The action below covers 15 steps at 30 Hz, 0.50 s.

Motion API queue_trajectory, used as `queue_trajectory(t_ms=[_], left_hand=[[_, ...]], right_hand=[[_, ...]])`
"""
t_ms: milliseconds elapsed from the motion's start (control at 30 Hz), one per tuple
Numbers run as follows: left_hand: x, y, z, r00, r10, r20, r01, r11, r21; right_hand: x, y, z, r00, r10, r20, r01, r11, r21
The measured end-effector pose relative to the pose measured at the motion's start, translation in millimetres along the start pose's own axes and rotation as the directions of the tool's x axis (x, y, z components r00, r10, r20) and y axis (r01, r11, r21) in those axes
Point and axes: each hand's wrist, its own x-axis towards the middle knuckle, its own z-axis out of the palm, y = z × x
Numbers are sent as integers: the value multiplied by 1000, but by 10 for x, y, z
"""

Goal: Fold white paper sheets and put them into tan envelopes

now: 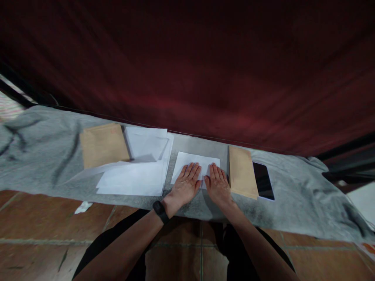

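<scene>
A white sheet of paper [187, 158], seemingly folded, lies on the grey cloth in front of me. My left hand [186, 182] rests flat on its left half, fingers stretched out. On the sheet's right side, my right hand [217, 184] lies flat too, its fingers extended and thumb toward the left hand. Both palms hide the sheet's lower part. Just right of my right hand is a brown envelope [242, 171], apart from the sheet. To the left of my left hand lies a loose stack of white paper [137, 179].
A pile of brown envelopes [104, 144] sits at the far left, partly beside the paper stack. A dark-screened phone [263, 180] lies right of the single envelope. Behind the grey cloth [202, 142] hangs a dark red curtain [187, 78]. A white scrap [83, 207] lies on the tiled floor [38, 222].
</scene>
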Motion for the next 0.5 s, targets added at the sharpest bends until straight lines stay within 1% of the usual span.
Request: queue_trajectory(t_ms=[133,300,367,500], left_hand=[[-4,3,13,1000,-7,-3,7,1000,2],[-2,3,31,1000,-3,4,3,1000,-15],[-1,5,23,1000,-2,18,3,1000,-15],[-3,6,1,999,-6,34,6,1000,-7]], right_hand=[[35,-14,-36,1000,3,21,-4,1000,27],[86,-104,-66,989,-121,80,111,987,118],[90,-124,-64,983,-154,97,139,980,145],[72,-110,-62,982,-143,119,126,982,139]])
